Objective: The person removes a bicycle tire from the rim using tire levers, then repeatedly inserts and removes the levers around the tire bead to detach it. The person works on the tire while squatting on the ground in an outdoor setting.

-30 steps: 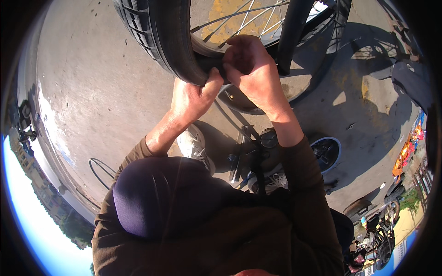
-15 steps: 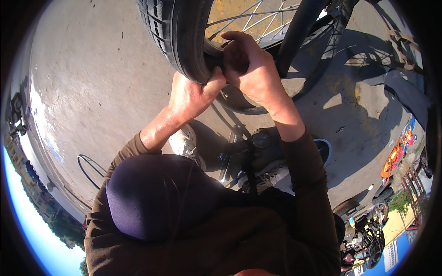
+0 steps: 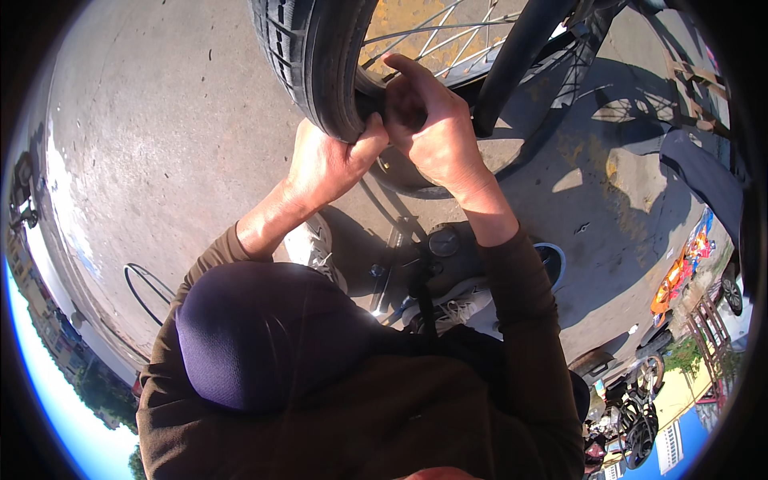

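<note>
A black treaded bicycle tyre point(image 3: 312, 68) on a spoked wheel comes down from the top of the view. At its lowest part, my left hand point(image 3: 332, 160) is closed round the tyre from beneath, its thumb pressed on the near side. Close against it, my right hand point(image 3: 436, 132) curls at the inner edge of the tyre and rim, index finger raised toward the spokes point(image 3: 464, 32). Its other fingertips are partly hidden in shade. A dark fork leg point(image 3: 520, 68) slants down to the right of my right hand.
Between my shoes point(image 3: 312, 248) stands what looks like a floor pump with a round gauge point(image 3: 442, 240). A thin black hose loop point(image 3: 144, 280) lies at left. Orange packaging point(image 3: 676, 276) and a parked motorcycle point(image 3: 636, 416) are at the right. A dark-trousered leg point(image 3: 700, 172) shows there too.
The view has shifted slightly, so ground and shoes sit a little further left and the tyre a little right. Both hands keep nearly the same hold at the tyre.
</note>
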Tool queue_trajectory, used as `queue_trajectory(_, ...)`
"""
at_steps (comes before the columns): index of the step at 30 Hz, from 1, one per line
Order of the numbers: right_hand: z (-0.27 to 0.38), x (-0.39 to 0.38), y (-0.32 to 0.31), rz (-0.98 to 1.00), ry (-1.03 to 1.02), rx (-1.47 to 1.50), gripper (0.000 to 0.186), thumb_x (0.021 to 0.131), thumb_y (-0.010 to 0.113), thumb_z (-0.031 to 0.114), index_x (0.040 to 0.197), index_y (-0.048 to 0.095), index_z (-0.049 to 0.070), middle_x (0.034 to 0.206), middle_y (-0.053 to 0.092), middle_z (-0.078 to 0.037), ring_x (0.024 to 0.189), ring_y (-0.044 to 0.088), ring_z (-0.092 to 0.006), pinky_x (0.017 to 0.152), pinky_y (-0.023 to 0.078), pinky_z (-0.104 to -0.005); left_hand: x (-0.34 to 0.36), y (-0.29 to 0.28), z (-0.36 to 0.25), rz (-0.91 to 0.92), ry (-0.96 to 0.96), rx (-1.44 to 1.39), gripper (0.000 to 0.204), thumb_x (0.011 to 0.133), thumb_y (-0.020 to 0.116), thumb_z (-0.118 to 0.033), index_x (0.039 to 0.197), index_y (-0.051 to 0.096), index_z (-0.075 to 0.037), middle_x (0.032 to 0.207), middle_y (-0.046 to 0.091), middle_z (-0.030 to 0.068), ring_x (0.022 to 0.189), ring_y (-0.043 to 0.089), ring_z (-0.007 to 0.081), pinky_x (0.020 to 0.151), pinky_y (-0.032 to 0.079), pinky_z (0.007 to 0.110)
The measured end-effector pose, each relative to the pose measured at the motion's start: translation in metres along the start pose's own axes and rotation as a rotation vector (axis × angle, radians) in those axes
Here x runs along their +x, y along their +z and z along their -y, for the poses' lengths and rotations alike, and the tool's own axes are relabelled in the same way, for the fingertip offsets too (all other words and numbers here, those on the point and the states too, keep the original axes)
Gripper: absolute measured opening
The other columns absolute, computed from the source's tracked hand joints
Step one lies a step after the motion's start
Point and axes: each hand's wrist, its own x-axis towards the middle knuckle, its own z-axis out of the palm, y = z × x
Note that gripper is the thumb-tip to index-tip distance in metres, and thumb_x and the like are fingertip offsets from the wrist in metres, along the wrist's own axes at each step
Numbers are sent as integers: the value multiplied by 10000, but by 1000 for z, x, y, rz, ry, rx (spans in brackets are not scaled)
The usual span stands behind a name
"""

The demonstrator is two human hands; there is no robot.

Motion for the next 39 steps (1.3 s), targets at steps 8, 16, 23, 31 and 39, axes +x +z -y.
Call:
queue_trajectory(8, -1, 0, 1, -13, -9, 15, 562, 757, 697, -28, 1291, 534, 36, 896, 655, -97, 769, 670, -215, 734, 549, -323, -1, 1, 1, -3, -16, -18, 183, 854, 587, -181, 870, 641, -6, 744, 644, 165, 695, 664, 348, 629, 520, 397)
queue_trajectory(16, -6, -2, 4, -29, 1, 59, 556, 762, 697, -34, 1288, 532, 42, 898, 648, -97, 774, 676, -203, 728, 551, -318, -1, -1, 1, 26, -47, 6, 185, 855, 589, -184, 894, 643, -12, 764, 646, 168, 704, 664, 350, 632, 520, 399)
queue_trajectory(23, -6, -4, 6, -40, 78, 181, 517, 788, 670, -68, 1276, 527, 21, 879, 626, -63, 777, 654, -136, 718, 536, -267, 0, 0, 1, 6, -19, 0, 183, 861, 588, -185, 889, 650, -15, 747, 650, 158, 701, 670, 347, 629, 525, 397)
queue_trajectory(31, 3, -7, 7, -88, 278, 683, 466, 828, 623, -92, 1276, 510, -26, 917, 563, -7, 792, 563, -61, 676, 483, -197, 0, 0, -2, 6, -31, 14, 178, 864, 597, -187, 885, 660, -22, 748, 671, 139, 699, 681, 320, 636, 535, 387)
queue_trajectory(39, -5, -20, -1, -138, 340, 1165, 403, 863, 600, -35, 1256, 513, -54, 909, 562, -46, 741, 544, -108, 701, 475, -245, -1, 1, 0, -25, -97, -18, 190, 855, 610, -176, 859, 646, 11, 691, 644, 145, 639, 661, 287, 603, 514, 374)
